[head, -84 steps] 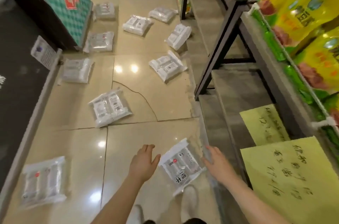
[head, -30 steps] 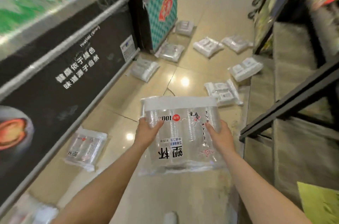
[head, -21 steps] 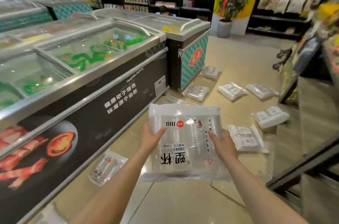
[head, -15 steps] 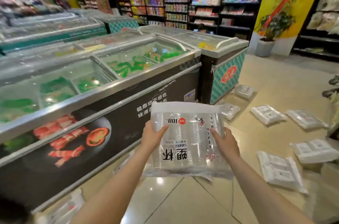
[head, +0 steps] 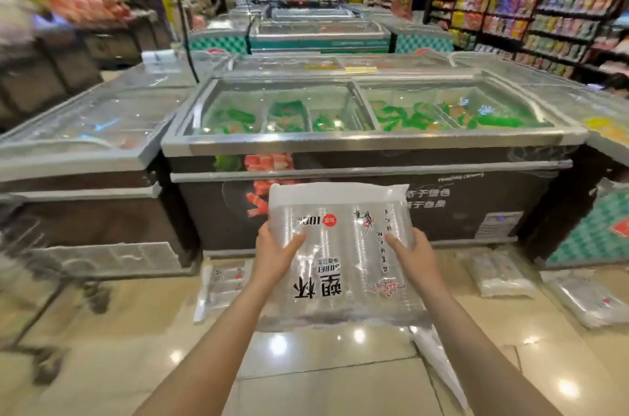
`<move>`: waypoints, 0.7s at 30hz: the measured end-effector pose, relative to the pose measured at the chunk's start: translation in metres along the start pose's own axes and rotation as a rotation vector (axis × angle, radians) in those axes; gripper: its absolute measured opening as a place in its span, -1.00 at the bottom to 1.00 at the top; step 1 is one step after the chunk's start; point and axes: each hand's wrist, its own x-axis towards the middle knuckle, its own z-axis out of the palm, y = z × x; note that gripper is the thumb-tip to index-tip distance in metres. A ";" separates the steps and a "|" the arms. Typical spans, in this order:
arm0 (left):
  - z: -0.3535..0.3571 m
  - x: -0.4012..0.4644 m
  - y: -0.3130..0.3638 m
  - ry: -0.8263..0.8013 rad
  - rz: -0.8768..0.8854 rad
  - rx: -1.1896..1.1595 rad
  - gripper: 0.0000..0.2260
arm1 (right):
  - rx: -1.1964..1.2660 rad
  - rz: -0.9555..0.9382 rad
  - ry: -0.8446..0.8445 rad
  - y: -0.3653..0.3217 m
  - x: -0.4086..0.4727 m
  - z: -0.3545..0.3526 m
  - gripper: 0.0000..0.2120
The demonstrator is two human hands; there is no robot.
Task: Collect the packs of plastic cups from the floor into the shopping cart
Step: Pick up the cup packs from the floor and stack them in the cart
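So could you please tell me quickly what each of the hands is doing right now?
Left hand: closed on the clear plastic pack of cups, left edge.
Right hand: closed on the same pack, right edge.

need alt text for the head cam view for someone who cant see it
Both hands, left hand and right hand, hold a clear pack of plastic cups up before a glass-topped chest freezer in a supermarket aisle. More packs lie on the tiled floor, and a blurred shopping cart stands at left.

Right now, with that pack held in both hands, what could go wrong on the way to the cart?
The pack is pinched only at its edges by the left hand and right hand, so the slick film may slip. A loose pack on the floor lies toward the blurred cart, a likely trip hazard.
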 end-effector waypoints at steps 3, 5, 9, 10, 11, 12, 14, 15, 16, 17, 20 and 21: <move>-0.044 -0.025 -0.029 0.116 -0.112 -0.018 -0.31 | -0.028 -0.035 -0.147 -0.005 -0.004 0.047 -0.60; -0.073 -0.041 -0.049 0.191 -0.158 -0.013 -0.33 | -0.039 -0.060 -0.224 -0.013 -0.011 0.080 -0.66; -0.138 -0.062 -0.086 0.272 -0.229 -0.088 -0.30 | -0.025 -0.112 -0.352 -0.032 -0.032 0.149 -0.69; -0.155 -0.066 -0.093 0.302 -0.235 -0.105 -0.30 | -0.034 -0.128 -0.387 -0.037 -0.038 0.167 -0.68; -0.172 -0.068 -0.100 0.335 -0.239 -0.114 -0.31 | -0.034 -0.143 -0.421 -0.043 -0.043 0.187 -0.67; -0.190 -0.070 -0.108 0.363 -0.244 -0.121 -0.31 | -0.031 -0.146 -0.456 -0.051 -0.050 0.206 -0.67; -0.228 -0.069 -0.124 0.401 -0.254 -0.113 -0.32 | -0.015 -0.157 -0.505 -0.066 -0.064 0.248 -0.68; -0.248 -0.068 -0.132 0.413 -0.258 -0.103 -0.32 | -0.016 -0.162 -0.520 -0.072 -0.071 0.269 -0.69; -0.269 -0.066 -0.140 0.428 -0.259 -0.091 -0.31 | -0.017 -0.157 -0.538 -0.080 -0.079 0.290 -0.68; -0.290 -0.065 -0.146 0.450 -0.263 -0.083 -0.32 | -0.005 -0.149 -0.557 -0.086 -0.086 0.312 -0.67; -0.354 -0.064 -0.164 0.502 -0.272 -0.079 -0.36 | 0.003 -0.156 -0.605 -0.111 -0.109 0.378 -0.63; -0.375 -0.064 -0.169 0.520 -0.272 -0.071 -0.36 | 0.001 -0.161 -0.618 -0.120 -0.117 0.399 -0.60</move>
